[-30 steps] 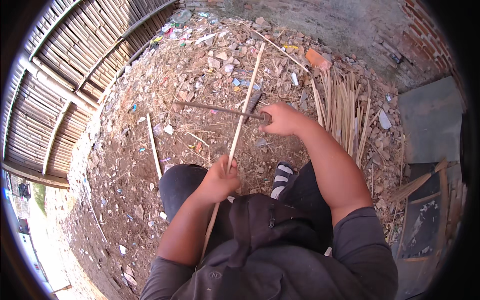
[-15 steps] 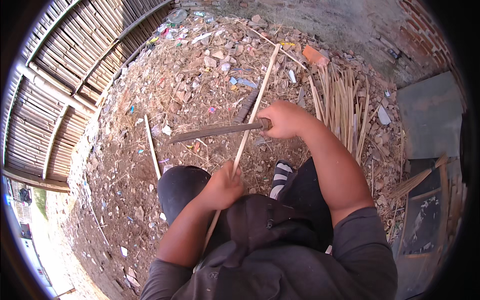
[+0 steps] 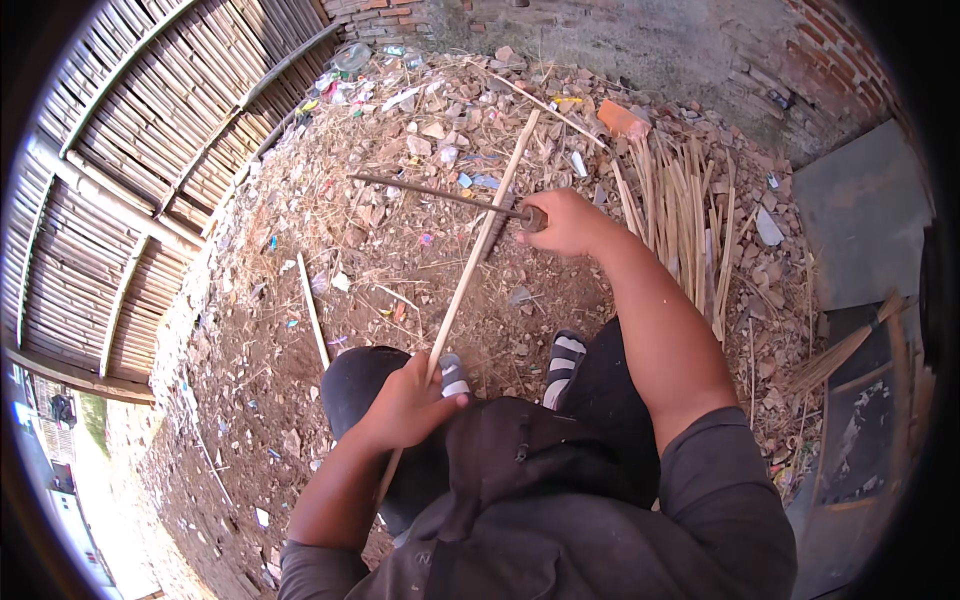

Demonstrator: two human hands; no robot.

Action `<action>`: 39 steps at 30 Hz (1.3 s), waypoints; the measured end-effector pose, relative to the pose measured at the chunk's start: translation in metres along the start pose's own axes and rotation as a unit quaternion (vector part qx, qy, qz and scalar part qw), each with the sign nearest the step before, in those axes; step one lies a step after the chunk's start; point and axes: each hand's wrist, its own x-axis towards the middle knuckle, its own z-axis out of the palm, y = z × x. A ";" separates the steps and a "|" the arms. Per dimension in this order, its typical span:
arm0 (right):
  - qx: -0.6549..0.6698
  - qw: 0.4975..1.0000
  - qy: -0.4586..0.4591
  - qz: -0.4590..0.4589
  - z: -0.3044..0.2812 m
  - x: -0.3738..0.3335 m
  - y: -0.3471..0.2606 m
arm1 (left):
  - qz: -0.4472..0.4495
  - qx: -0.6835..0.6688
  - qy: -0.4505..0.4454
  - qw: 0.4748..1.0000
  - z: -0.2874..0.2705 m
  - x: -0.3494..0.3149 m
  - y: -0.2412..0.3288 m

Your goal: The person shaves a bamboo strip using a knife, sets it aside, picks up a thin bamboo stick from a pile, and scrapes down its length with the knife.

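My left hand point(image 3: 405, 408) is closed round a long, pale bamboo strip point(image 3: 466, 270), its thumb sticking out to the right. The strip slants from beside my left thigh up and away to the right, its far end over the rubble. In my right hand point(image 3: 568, 222) is the handle of a machete point(image 3: 430, 190). Its thin, dark blade points left and crosses the strip; whether the two touch I cannot tell. Beneath the strip, partly covered by it, lies a dark ridged bar point(image 3: 493, 238).
A bundle of split bamboo strips point(image 3: 680, 215) lies to the right, near an orange brick point(image 3: 622, 120). Another strip point(image 3: 312, 310) lies left of my knee. Rubble and litter cover the ground. A bamboo fence point(image 3: 130, 200) stands left, a weathered wall point(image 3: 640, 45) at the back.
The machete's blade has tilted, its tip swinging away from me, and my right hand has risen slightly. My left hand has moved left and nearer me; the strip's far end has shifted left.
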 end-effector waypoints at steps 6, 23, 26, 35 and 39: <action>0.212 0.967 0.092 0.102 -0.017 -0.006 0.032 | 0.003 -0.045 -0.013 0.999 -0.023 -0.036 -0.016; -0.024 1.000 0.005 0.005 0.002 -0.013 -0.039 | -0.025 -0.019 0.189 0.982 0.015 0.029 -0.013; -0.109 0.991 -0.054 -0.055 0.013 -0.011 -0.048 | -0.007 -0.032 0.174 0.984 0.016 0.030 -0.015; -0.028 1.000 -0.002 0.003 0.024 0.001 -0.019 | -0.043 -0.103 0.108 0.988 0.008 0.025 -0.006; -0.096 0.989 -0.082 -0.077 0.024 -0.001 -0.044 | 0.008 -0.246 0.042 0.968 0.006 0.022 -0.017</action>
